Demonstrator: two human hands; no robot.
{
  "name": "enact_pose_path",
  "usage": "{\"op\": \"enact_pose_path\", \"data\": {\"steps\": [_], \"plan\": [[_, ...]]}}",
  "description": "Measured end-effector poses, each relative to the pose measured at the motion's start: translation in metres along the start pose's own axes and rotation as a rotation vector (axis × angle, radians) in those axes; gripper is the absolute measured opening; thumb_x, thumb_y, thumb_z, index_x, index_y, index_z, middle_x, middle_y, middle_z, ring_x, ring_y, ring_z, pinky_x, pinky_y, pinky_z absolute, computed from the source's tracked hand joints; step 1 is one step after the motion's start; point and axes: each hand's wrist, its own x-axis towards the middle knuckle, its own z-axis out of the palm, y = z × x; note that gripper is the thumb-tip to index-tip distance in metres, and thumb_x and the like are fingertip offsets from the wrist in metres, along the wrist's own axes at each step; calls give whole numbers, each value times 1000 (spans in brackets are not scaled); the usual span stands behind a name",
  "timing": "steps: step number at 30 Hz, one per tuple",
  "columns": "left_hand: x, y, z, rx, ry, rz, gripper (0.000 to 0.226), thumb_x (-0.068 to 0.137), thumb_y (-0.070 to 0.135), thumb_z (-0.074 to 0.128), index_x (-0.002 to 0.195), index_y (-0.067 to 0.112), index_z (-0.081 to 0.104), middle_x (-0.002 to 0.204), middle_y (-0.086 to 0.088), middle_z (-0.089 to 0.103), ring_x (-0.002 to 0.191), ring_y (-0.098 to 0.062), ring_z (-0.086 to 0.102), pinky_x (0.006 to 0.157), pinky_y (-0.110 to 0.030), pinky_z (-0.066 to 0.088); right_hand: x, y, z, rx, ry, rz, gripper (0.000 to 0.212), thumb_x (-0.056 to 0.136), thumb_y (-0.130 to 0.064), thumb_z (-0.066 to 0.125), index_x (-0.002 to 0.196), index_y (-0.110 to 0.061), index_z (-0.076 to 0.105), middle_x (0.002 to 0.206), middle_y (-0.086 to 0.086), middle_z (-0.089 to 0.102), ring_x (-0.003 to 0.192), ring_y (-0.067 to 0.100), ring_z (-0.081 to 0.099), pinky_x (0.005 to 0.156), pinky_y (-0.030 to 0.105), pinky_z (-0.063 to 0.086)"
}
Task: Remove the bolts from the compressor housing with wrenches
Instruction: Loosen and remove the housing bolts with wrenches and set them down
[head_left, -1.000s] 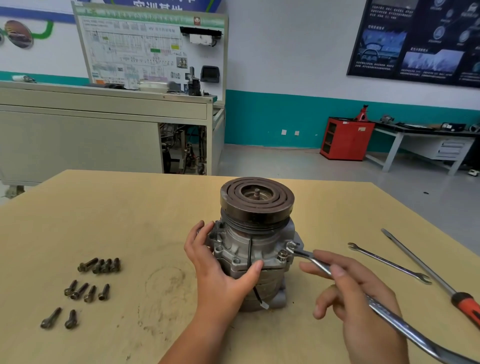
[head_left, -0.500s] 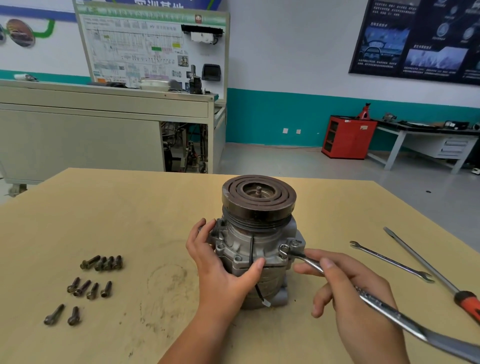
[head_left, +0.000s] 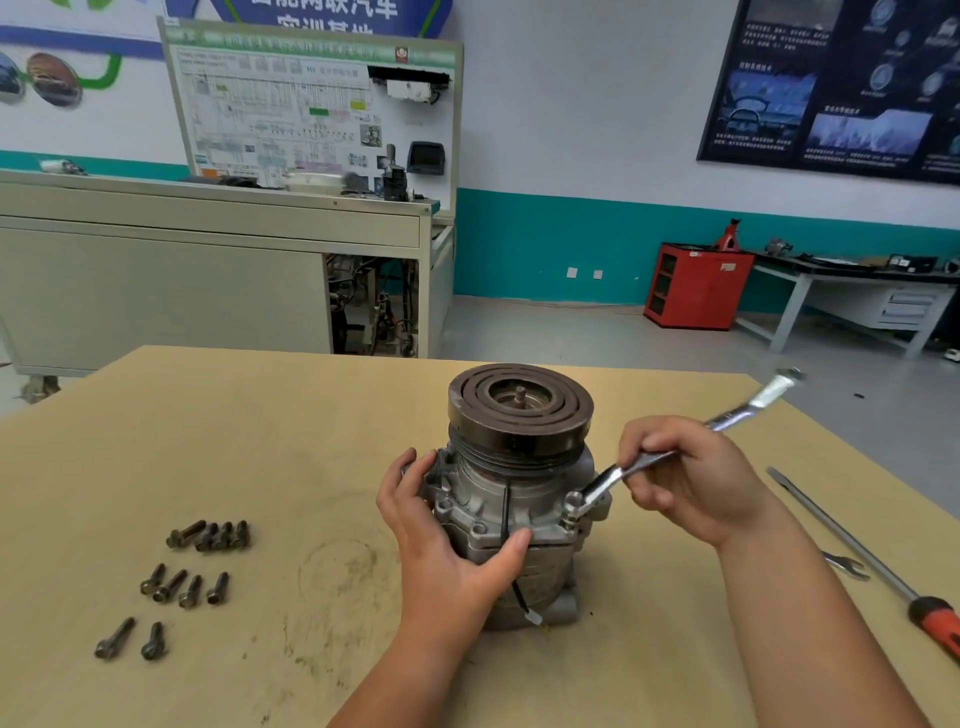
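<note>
automotive training workshop, wiring-diagram trainer board far left, red tool cabinet far right, car posters, steel workbench

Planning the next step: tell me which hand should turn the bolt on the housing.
Right. The right hand grips the wrench, seated on the bolt; the left hand steadies the compressor housing.

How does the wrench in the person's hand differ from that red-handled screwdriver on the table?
The wrench is gripped by the right hand and slants up off the table, its lower end on a bolt of the compressor housing; the screwdriver lies flat on the table, untouched. The wrench is bare shiny metal throughout; the screwdriver ends in a red handle. Both are long, slim tools right of the housing.
</note>
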Motion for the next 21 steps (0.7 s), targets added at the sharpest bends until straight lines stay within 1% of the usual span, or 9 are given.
{"op": "enact_pose_path", "data": {"steps": [2,4,5,7,8,10,13,17,21], "plan": [[-1,-1,0,-4,0,-4,79,56,49,67,125,31,32,136,-6,25,128,12,22,100,0,21,-14,5,0,247,73,-95,16,48,-24,56,47,-10,63,37,7,45,29,10,35,35,10,28],[-1,-2,0,-5,-2,-8,79,56,50,67,125,32,32,136,-5,25,129,11,22,100,0,20,-36,19,2,305,168,-168,17,46,-28,59,50,-12,65,42,6,50,34,11,41,36,11,30],[-1,-2,0,-6,-3,-9,79,56,50,67,125,32,32,136,-5,25,129,10,22,101,-1,20,-47,28,6,239,200,-196,18,56,-27,57,54,-13,68,47,8,56,36,12,45,36,12,31],[-1,-1,0,-6,-4,-7,79,56,49,67,125,32,31,137,-6,25,130,9,22,102,-2,20,-65,45,16,78,269,-255,34,82,-10,44,65,-15,73,61,13,67,38,14,51,36,12,31],[-1,-1,0,-4,-4,-6,79,56,49,68,125,32,31,137,-7,25,130,9,22,102,-2,20,-72,51,21,18,315,-279,44,88,-1,37,70,-15,74,67,14,70,37,15,53,35,11,31],[-1,0,0,-2,-2,-1,79,57,49,68,124,32,32,137,-7,25,130,10,22,102,-2,20,-81,56,33,-74,389,-300,48,91,7,34,74,-13,74,72,15,72,35,18,54,33,10,29],[-1,0,0,-5,-1,3,78,57,49,68,124,30,32,137,-8,25,130,9,22,103,-3,20,-84,56,40,-170,416,-301,43,92,8,38,78,-14,72,73,13,73,33,19,54,31,11,25],[-2,0,0,-3,3,9,78,57,49,67,124,31,31,136,-8,25,130,9,22,103,-3,19,-80,50,43,-273,389,-320,37,93,4,42,78,-13,71,69,12,72,36,20,56,36,8,32],[-2,-2,0,2,4,0,78,56,50,66,124,33,32,137,-7,25,130,10,21,102,-1,19,-62,37,32,-159,381,-231,46,89,4,36,61,-7,71,52,16,63,31,17,48,34,13,30]]}}
